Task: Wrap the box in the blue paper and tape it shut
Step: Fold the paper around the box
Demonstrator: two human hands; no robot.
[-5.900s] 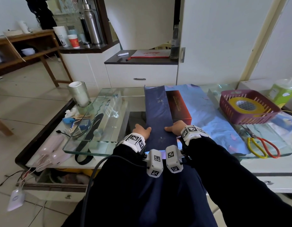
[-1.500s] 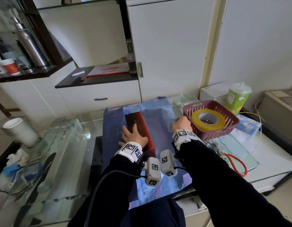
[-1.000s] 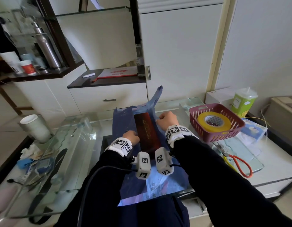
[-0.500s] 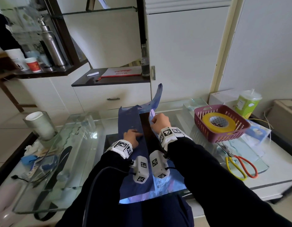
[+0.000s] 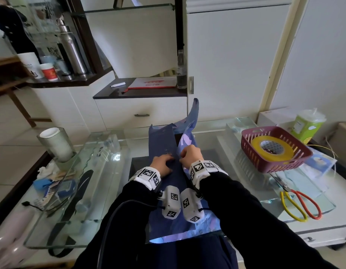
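Note:
The blue paper (image 5: 164,140) lies lengthwise on the glass table (image 5: 102,156), folded up over the box, which is almost wholly hidden; only a dark sliver shows at the far end. My left hand (image 5: 161,165) rests on the left flap, fingers lightly bent, pressing it down. My right hand (image 5: 189,153) grips the edge of the right flap, which stands up and curls to a high tip (image 5: 195,107). The two hands nearly touch at the seam. A yellow tape roll (image 5: 272,148) lies in the purple basket (image 5: 276,166) to the right.
Scissors (image 5: 298,202) with red and yellow handles lie at the table's right front. A green lidded cup (image 5: 307,127) stands behind the basket. A glass with a white cup (image 5: 55,144) sits at the far left. Clutter lies on the shelf under the glass at left.
My right hand has carried the right flap leftward over the box until it meets the left flap. The dark red box top, visible a second ago, is now covered. My left hand stays on the left flap.

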